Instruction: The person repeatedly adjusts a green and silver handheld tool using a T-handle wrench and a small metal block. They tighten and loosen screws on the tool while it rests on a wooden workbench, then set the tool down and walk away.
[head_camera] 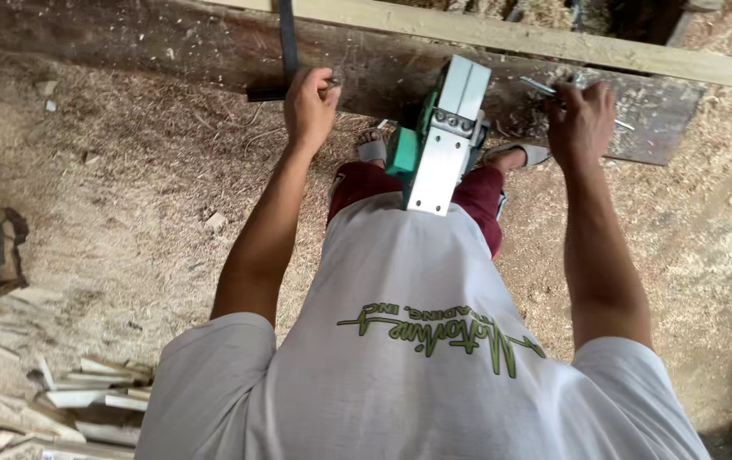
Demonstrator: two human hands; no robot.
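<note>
On the dark plank [170, 51], left hand [309, 104] grips a square [286, 51], right hand [581, 122] a pencil [540, 86].

Person viewed from above: a loose white short-sleeved T-shirt [408, 366] bearing green lettering and a green line motif across the chest; dark red shorts [366, 183]; grey slide sandals [373, 150] on both feet. Both forearms are bare, without watch or gloves.

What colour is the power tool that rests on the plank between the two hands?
The power tool is green with a silver-grey metal body, seen in the head view.
</note>
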